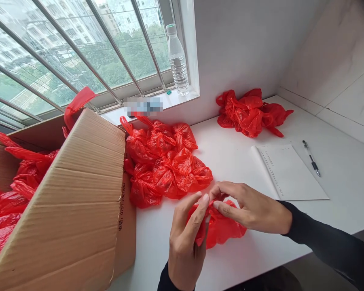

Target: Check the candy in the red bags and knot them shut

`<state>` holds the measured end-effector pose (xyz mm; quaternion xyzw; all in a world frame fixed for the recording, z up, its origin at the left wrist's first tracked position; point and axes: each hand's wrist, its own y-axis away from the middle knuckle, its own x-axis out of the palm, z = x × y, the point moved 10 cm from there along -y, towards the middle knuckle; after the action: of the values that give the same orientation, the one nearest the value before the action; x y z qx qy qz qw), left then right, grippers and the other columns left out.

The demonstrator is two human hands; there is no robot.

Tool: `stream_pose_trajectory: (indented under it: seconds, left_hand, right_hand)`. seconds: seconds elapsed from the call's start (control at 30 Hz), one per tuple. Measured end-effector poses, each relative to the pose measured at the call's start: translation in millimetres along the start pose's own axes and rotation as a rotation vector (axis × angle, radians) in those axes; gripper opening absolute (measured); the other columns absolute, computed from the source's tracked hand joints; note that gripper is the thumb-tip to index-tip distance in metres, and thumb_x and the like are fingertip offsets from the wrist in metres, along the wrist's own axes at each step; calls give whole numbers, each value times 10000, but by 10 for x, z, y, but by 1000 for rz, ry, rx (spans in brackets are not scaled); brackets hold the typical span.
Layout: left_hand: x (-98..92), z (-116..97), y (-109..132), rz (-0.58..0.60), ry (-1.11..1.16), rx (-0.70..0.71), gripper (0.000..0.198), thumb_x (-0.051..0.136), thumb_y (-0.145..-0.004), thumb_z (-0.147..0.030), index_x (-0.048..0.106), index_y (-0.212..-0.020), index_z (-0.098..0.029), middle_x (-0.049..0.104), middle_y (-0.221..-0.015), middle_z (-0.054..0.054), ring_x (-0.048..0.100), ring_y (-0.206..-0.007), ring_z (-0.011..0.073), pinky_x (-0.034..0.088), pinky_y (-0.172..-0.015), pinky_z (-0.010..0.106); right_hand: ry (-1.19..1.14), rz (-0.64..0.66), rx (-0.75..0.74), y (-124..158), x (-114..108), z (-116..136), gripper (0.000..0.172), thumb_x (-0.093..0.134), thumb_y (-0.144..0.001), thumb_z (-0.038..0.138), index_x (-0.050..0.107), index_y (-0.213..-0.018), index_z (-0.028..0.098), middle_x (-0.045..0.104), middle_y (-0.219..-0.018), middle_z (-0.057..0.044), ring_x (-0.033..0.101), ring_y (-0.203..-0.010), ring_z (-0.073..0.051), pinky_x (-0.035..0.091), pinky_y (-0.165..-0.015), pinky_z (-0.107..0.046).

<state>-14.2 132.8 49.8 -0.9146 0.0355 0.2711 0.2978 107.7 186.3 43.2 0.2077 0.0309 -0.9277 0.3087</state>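
A red plastic bag (224, 228) lies on the white tabletop near its front edge, under both hands. My left hand (186, 234) grips the bag's left side, its fingers bent around the thin plastic. From the right, my right hand (245, 204) pinches the top of the same bag between thumb and fingers. The fingertips of the two hands are close together at the gathered plastic. What is inside this bag is hidden. Just beyond my hands sits a cluster of several knotted red bags (170, 169) against the box.
A cardboard box (81, 194) with red bags (27, 178) inside stands at left, its flap raised. Emptied-looking, crumpled red bags (245, 113) lie by the wall. A notepad (294, 173) and pen (311, 158) are at right. A water bottle (178, 64) stands on the sill.
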Motion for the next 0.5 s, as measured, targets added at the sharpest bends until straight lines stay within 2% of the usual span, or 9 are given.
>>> stream_pose_trajectory:
  seconds: [0.1,0.17,0.2,0.27,0.33,0.4,0.43,0.5]
  left_hand:
    - [35,60,115,38,-9,-19,680,532,-940,31,445,-1553,-250,569,-1439,111,516,-1345,231,459,-1098,364]
    - [-9,165,237,13,-11,-73,660,516,-954,7,465,-1543,-287,584,-1452,94,509,-1358,240,440,-1112,391]
    - [-70,260,314,-32,-2,-133,618,512,-968,-23,509,-1514,-312,604,-1437,82,526,-1341,240,440,-1105,395]
    - [-245,554,530,-178,57,-353,439,551,-991,-150,665,-1369,-341,666,-1348,66,576,-1271,245,444,-1077,386]
    - [-350,864,812,-312,133,-619,252,635,-964,-335,794,-1157,-309,727,-1183,76,642,-1118,248,475,-1008,360]
    - [-293,1042,1021,-344,185,-803,281,658,-935,-455,824,-1043,-256,749,-922,73,671,-836,216,533,-842,329]
    - [-216,1085,1081,-336,218,-860,335,631,-945,-487,812,-1055,-227,729,-794,58,642,-692,192,542,-735,315]
    - [9,1150,1183,-346,370,-982,462,586,-953,-546,729,-1209,-189,665,-628,16,552,-500,158,498,-531,282]
  right_hand:
    - [135,-61,-21,56,-68,46,104,539,-1020,280,606,-986,208,655,-992,-20,601,-921,-170,479,-850,-326]
    - [184,-64,26,128,-115,-37,134,519,-1027,296,584,-937,221,635,-934,-4,596,-863,-163,477,-808,-319]
    - [209,-65,70,180,-151,-123,155,510,-1030,305,574,-913,227,628,-907,4,593,-827,-160,476,-782,-314]
    - [258,-66,177,316,-237,-356,188,497,-1032,334,567,-886,240,630,-885,8,587,-779,-162,474,-721,-306]
    - [295,-49,282,469,-286,-621,216,493,-1030,386,585,-885,255,644,-883,6,575,-726,-169,461,-641,-303]
    - [289,-21,322,578,-273,-810,226,510,-1014,434,615,-899,269,659,-900,4,579,-706,-175,472,-631,-314]
    - [265,-5,312,600,-243,-857,230,523,-1003,453,626,-905,272,668,-921,0,597,-727,-181,496,-669,-329]
    - [191,26,287,586,-166,-890,254,551,-980,507,645,-938,275,686,-998,-14,637,-791,-198,537,-756,-367]
